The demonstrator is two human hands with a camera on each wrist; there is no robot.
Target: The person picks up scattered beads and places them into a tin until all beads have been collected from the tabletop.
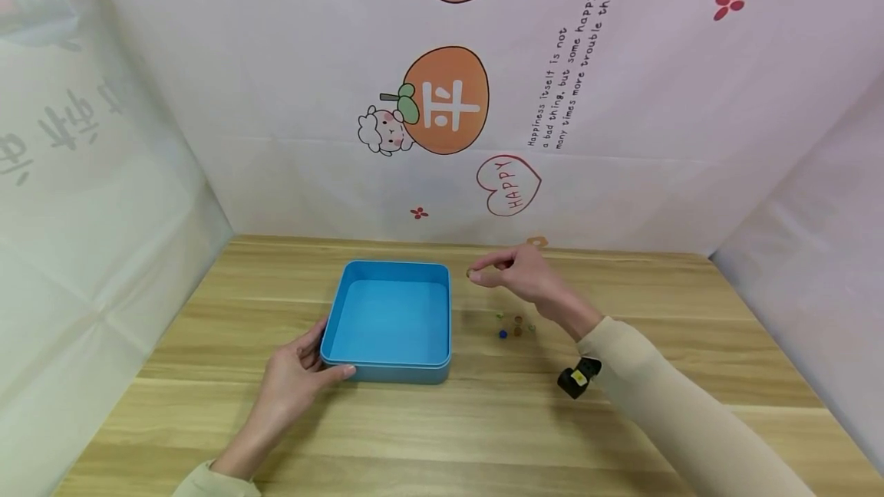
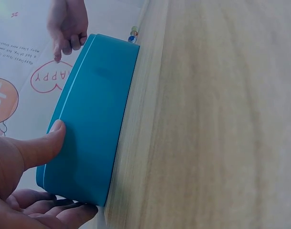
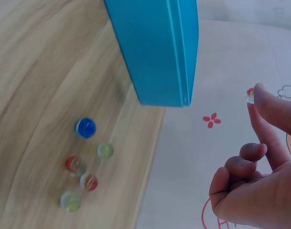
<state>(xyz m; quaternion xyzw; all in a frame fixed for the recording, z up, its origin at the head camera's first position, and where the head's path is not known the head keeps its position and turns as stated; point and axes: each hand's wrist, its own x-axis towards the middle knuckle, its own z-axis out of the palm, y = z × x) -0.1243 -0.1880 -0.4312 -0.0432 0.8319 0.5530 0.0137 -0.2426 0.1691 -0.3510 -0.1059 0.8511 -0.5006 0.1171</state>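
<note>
A blue open-topped square box (image 1: 387,373) stands on the wooden table, and no objects show inside it in the head view. My left hand (image 1: 293,382) grips its near left corner, thumb on the front wall and fingers at the left side. To the right of the box, raised above the table, my right hand (image 1: 528,274) pinches a marble (image 3: 250,95) with red in clear glass between thumb and forefinger. Below that hand several marbles lie loose on the table: a blue marble (image 3: 86,128), greenish clear ones (image 3: 105,150) and red-and-clear ones (image 3: 89,182).
The wooden tabletop (image 1: 387,443) ends at a white printed backdrop (image 1: 311,175) behind it, with white sheets on the left and right sides. A black wrist camera (image 1: 578,378) hangs at the right sleeve, over the table.
</note>
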